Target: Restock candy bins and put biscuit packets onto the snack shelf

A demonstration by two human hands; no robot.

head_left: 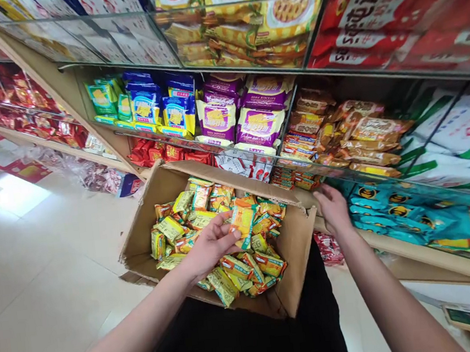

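A cardboard box (pixel 295 265) full of small yellow and orange wrapped packets (pixel 225 286) rests tilted against the shelf front, above black-clad legs. Over the packets, my left hand (pixel 214 242) pinches one orange and yellow packet (pixel 243 222) between thumb and fingers. My right hand (pixel 331 206) is past the box's right edge, at the lower shelf's edge beside small orange-brown packets (pixel 302 180). Its fingers are bent towards the shelf, and whether they hold anything is too hard to make out.
Glass-fronted shelves hold purple soda biscuit packs (pixel 258 123), blue packs (pixel 144 108), brown packs (pixel 375 127) and teal bags (pixel 398 209). Large yellow cookie bags (pixel 231 25) and red bags (pixel 394 13) fill the shelf above. Tiled floor (pixel 59 261) shows at the left.
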